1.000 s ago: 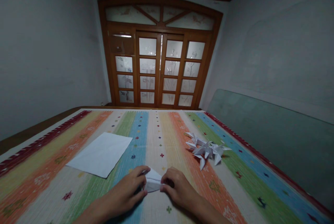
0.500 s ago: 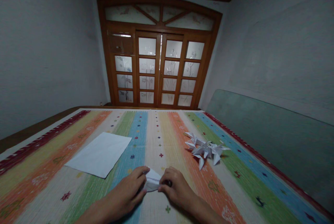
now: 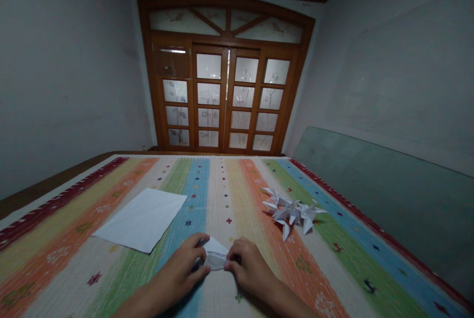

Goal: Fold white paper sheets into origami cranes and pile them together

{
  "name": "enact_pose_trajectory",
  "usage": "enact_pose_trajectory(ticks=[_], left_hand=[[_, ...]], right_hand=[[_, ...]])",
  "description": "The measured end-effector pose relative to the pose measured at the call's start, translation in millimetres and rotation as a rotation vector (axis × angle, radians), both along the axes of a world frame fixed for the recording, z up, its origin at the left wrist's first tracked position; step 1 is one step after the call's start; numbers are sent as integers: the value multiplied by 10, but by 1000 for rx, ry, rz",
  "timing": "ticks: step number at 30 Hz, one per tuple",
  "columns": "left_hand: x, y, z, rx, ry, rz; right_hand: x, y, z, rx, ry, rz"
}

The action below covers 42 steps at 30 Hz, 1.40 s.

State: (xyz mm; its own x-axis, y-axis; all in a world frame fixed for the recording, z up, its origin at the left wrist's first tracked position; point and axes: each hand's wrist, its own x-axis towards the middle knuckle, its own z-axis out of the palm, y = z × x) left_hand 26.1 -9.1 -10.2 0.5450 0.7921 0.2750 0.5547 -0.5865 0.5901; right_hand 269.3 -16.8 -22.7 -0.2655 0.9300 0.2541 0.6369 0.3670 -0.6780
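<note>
A small piece of folded white paper point(image 3: 216, 255) lies between my hands, low in the middle of the view. My left hand point(image 3: 190, 261) grips its left side, with thumb and fingers curled at the edge. On the opposite side my right hand point(image 3: 247, 260) pinches the paper between thumb and fingertips. Creases and a layered flap show across its middle; both ends are partly hidden by the fingers. Several white folded-paper cranes point(image 3: 292, 211) sit in a cluster to the right, beyond my right hand.
A flat white sheet of paper point(image 3: 142, 220) rests on the left of the striped tablecloth point(image 3: 229, 184). Behind the table stand wooden doors with glass panes point(image 3: 227, 96). A pale green panel point(image 3: 370, 175) stands along the right side.
My left hand's fingers have shifted slightly on the paper, and the flap across its middle shows a little more raised. My right hand has hardly moved.
</note>
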Motion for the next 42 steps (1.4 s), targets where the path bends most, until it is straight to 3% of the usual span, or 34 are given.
enact_pose_trajectory(ticks=[5, 9, 16, 30, 33, 37, 42], left_hand=[[39, 9, -6, -45, 12, 170], [119, -38, 171, -109, 116, 293], [226, -104, 411, -165, 270, 383], [232, -33, 393, -213, 411, 444], [252, -56, 298, -108, 392, 421], [263, -128, 87, 219, 338, 370], [275, -206, -51, 605, 312, 83]], right_hand=[[-56, 11, 100, -96, 2, -80], [-61, 10, 190, -153, 10, -76], [-55, 29, 196, -182, 8, -69], [-75, 120, 235, -235, -76, -40], [-55, 118, 247, -232, -117, -56], [-40, 126, 265, -215, -164, -76], [-39, 117, 258, -193, -200, -89]])
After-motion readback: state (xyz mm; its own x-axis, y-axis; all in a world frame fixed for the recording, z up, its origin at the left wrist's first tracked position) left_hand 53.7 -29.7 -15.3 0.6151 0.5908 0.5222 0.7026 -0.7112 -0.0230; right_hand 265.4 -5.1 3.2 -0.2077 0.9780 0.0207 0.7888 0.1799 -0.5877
